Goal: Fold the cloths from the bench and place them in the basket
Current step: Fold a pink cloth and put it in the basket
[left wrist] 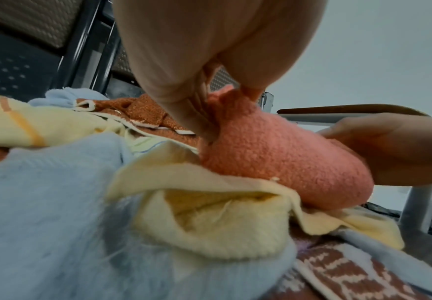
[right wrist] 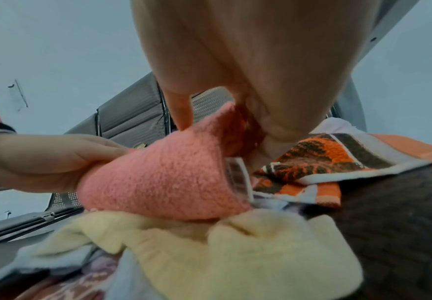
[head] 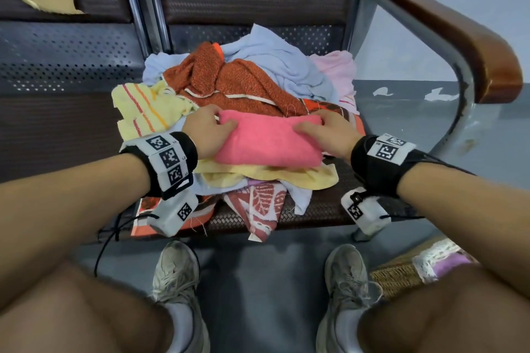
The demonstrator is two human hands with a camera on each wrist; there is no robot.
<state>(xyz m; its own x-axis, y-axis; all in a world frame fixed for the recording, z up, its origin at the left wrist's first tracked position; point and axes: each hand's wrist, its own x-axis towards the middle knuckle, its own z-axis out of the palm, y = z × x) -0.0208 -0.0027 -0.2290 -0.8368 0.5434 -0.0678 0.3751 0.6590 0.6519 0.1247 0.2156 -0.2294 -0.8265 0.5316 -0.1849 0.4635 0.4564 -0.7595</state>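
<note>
Folding is in hand: my left hand (head: 207, 131) and right hand (head: 329, 132) each pinch an end of the pink cloth (head: 266, 139) atop the pile at the bench (head: 321, 209) front edge, basket (head: 398, 275) transfer next, I judge.

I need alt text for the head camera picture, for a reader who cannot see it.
Two hands, left hand and right hand, grip the ends of a folded pink cloth on a pile of mixed cloths on a bench seat. A woven basket stands on the floor at lower right.
</note>
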